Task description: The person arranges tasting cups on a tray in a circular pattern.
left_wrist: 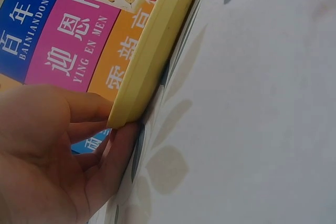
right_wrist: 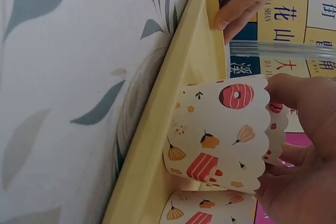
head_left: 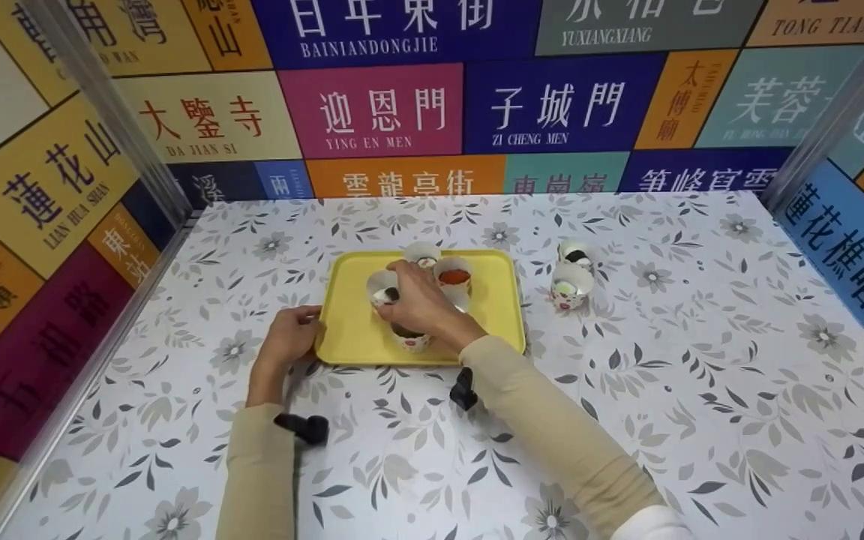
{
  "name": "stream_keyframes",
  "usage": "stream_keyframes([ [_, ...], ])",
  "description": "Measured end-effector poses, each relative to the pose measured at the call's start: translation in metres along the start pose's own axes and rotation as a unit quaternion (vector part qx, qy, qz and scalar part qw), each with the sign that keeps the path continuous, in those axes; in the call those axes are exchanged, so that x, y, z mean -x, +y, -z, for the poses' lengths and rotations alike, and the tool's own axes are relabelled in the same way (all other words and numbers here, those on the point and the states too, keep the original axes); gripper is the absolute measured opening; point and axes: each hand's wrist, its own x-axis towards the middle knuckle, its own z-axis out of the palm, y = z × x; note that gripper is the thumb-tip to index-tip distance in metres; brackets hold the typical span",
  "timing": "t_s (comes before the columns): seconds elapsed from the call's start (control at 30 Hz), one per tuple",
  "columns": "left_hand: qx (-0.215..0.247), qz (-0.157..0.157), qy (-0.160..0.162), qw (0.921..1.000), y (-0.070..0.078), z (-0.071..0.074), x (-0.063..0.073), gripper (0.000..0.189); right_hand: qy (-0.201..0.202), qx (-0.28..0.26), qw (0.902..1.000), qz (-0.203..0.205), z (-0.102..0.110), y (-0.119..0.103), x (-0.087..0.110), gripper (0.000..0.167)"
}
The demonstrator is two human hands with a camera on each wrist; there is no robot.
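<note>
A yellow tray (head_left: 353, 337) lies on the table, and my left hand (head_left: 293, 334) pinches its left edge, thumb and fingers on either side of the rim in the left wrist view. Over the tray, my right hand (head_left: 428, 300) holds the rim of a patterned paper cup (head_left: 376, 288) with something dark inside. Directly in front stands another paper cup (right_wrist: 218, 135), its near wall filling much of the right wrist view. Behind the right hand are a cup with orange-red contents (head_left: 454, 277) and a pale cup (head_left: 422, 253). The hand partly covers one more cup.
Two more paper cups stand off the tray to its right: one with pale green contents (head_left: 567, 290), and behind it one with dark contents (head_left: 576, 255). A leaf-patterned cover (head_left: 664, 412) lies over the table. Coloured sign panels (head_left: 372, 112) wall the back and sides.
</note>
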Motion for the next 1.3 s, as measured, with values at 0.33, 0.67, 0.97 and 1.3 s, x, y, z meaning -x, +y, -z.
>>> stream_keyframes([
  [0.33,0.005,0.01,0.009,0.9999,0.002,0.0,-0.001,0.046,-0.036,0.011,0.9987,-0.033,0.001,-0.003,0.001,0.072],
  [0.67,0.011,0.006,0.008,0.9999,0.003,-0.001,-0.001,0.045,-0.062,0.032,0.9969,-0.035,0.002,-0.007,0.004,0.071],
  [0.97,0.017,0.021,-0.003,0.9996,0.003,0.001,-0.001,0.047,-0.043,0.031,0.9985,-0.018,0.006,-0.005,0.008,0.07],
  [1.3,0.009,0.015,0.001,0.9998,0.001,0.0,0.0,0.047,-0.024,-0.002,0.9996,-0.017,0.007,-0.003,0.014,0.069],
])
